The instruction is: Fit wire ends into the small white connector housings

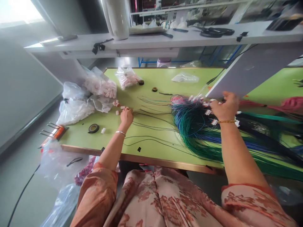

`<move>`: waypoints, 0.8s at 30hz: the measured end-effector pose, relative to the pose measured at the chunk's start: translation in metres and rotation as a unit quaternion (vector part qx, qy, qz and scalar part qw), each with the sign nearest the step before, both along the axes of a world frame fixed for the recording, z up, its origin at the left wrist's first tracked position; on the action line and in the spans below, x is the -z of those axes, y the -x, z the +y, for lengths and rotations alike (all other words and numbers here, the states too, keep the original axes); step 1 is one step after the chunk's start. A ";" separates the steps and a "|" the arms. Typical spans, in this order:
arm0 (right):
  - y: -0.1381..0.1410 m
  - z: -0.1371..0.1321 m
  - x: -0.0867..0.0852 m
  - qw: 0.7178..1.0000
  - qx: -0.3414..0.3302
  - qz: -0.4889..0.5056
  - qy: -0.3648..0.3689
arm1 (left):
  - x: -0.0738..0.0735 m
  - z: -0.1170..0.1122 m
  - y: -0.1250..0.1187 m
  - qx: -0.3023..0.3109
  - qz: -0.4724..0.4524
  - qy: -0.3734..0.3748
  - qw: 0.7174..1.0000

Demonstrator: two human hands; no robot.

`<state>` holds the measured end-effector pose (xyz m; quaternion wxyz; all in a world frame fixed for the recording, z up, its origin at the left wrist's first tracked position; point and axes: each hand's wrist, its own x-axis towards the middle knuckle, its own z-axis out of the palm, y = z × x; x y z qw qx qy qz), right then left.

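Note:
My left hand [127, 116] is low over the table at the left, its fingers drawn together. What they hold, if anything, is too small to make out. Small white connectors [117, 112] lie just beyond its fingertips, and loose dark wire ends [151, 114] stretch away to its right. Over the right side is my right hand [226, 105], thumb and fingers apart, above white plug connectors [208, 112] on the wires. A thick bundle of green and blue wires [187, 135] curves beside it; some connectors are hidden under that hand.
Clear bags of white parts [78, 105] stand at the left, with another bag [127, 78] farther back. Black tape rolls [93, 128] lie on the green table [161, 149]. A white shelf [146, 42] spans above, its upright panel [248, 69] close to my right hand. Pink wires [284, 105] lie far right.

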<state>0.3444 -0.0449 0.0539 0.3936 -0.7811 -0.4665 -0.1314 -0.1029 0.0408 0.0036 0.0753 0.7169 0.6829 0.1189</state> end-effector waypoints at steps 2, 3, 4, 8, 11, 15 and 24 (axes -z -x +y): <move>0.041 -0.018 -0.015 0.995 -0.058 -0.013 -0.085 | -0.001 0.001 0.005 -0.007 -0.027 -0.031 0.999; 0.067 -0.026 -0.020 0.986 -0.143 0.008 -0.084 | -0.002 0.001 0.008 -0.011 -0.053 -0.052 0.997; 0.096 -0.033 -0.024 0.965 -0.255 0.034 -0.050 | -0.004 0.002 0.011 -0.016 -0.088 -0.071 0.993; 0.216 -0.045 -0.014 0.806 -0.576 0.065 0.116 | -0.014 -0.001 0.025 -0.032 -0.306 -0.101 0.946; 0.288 -0.037 0.012 0.740 -0.630 0.019 0.234 | -0.026 -0.019 0.035 -0.026 -0.478 -0.069 0.875; 0.344 -0.023 0.042 0.746 -0.591 -0.064 0.301 | -0.043 -0.053 0.050 -0.047 -0.605 0.019 0.794; 0.332 -0.010 0.045 0.739 -0.593 0.205 0.243 | -0.040 -0.100 0.071 -0.043 -0.722 0.030 0.690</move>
